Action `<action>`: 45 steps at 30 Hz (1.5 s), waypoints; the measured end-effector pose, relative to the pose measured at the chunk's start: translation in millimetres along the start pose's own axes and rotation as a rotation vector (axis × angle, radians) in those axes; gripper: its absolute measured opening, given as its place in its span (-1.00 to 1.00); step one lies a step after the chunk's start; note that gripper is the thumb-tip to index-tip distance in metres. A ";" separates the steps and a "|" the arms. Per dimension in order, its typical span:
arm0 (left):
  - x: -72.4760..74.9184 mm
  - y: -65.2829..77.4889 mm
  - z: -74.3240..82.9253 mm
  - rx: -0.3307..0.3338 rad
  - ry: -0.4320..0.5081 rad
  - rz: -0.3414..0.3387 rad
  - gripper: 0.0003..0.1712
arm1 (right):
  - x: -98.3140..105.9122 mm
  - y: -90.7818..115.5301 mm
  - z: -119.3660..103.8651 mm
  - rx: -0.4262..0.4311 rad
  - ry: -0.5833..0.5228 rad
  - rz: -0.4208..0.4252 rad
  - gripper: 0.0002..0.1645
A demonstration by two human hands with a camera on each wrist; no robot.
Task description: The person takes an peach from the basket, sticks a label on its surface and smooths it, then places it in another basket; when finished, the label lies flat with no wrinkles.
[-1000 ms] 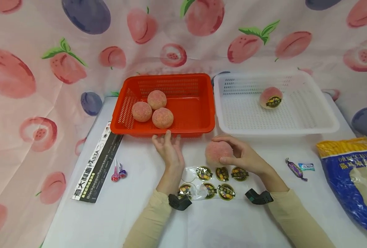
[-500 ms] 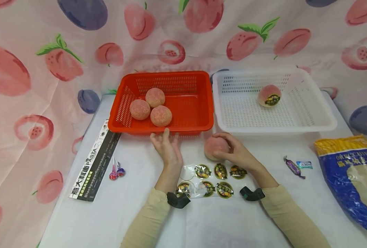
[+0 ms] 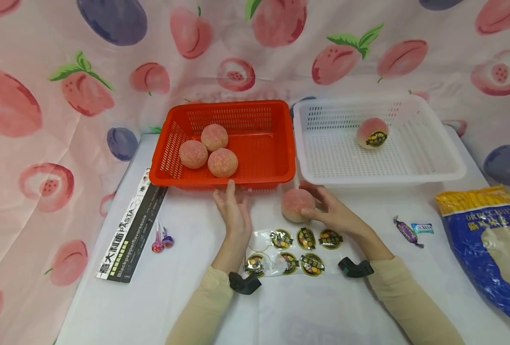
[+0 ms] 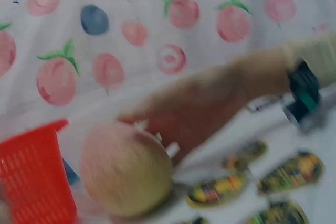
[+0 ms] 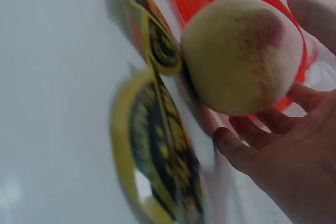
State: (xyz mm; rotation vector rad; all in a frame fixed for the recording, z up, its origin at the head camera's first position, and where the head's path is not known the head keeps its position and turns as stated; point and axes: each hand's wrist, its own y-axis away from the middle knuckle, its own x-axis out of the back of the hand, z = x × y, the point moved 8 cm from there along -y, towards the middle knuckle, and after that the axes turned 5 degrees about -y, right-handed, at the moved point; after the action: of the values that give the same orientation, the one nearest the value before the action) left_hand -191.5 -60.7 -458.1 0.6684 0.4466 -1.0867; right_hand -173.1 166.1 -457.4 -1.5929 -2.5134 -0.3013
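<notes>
My right hand [image 3: 336, 210] is round a pink and yellow peach [image 3: 297, 205], thumb on the near side and fingers on the far side. The peach is low over the white table, in front of the gap between two baskets. In the right wrist view the fingers [image 5: 278, 124] spread behind it. My left hand [image 3: 234, 213] lies palm turned up, with loose fingers right at the front rim of the red basket [image 3: 276, 181]. Three peaches [image 3: 222, 163] sit in that basket. Several round black and gold stickers [image 3: 312, 264] lie on a clear sheet below the hands.
A white basket [image 3: 410, 179] holds one peach [image 3: 372, 133] with a sticker on it. On the left are a pasta box [image 3: 131, 230] and two lollipops [image 3: 162, 242]. On the right lie wrapped candies [image 3: 407, 232] and a blue and yellow pasta bag [image 3: 479, 239].
The right hand and its peach have shifted slightly away and to the left, off the sticker sheet toward the baskets. The left hand has stayed by the red basket's rim.
</notes>
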 end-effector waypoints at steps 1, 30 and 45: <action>3.2 1.4 -5.8 0.047 -0.061 -0.026 -0.66 | 1.3 2.0 1.3 -0.010 -0.007 -0.008 -0.13; -9.5 24.0 -35.4 -0.566 -1.629 -1.292 -0.63 | 2.8 40.2 5.0 0.037 0.608 -0.219 -0.48; -11.2 25.1 -42.2 -0.617 -1.564 -1.318 -0.70 | 12.6 47.0 14.5 -0.039 0.552 -0.198 -0.68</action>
State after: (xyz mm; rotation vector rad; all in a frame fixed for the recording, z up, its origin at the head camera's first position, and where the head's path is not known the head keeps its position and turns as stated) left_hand -173.7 -16.5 -474.6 -1.2723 -0.2805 -2.1350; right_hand -136.2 200.3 -464.3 -1.0742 -2.2292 -0.7080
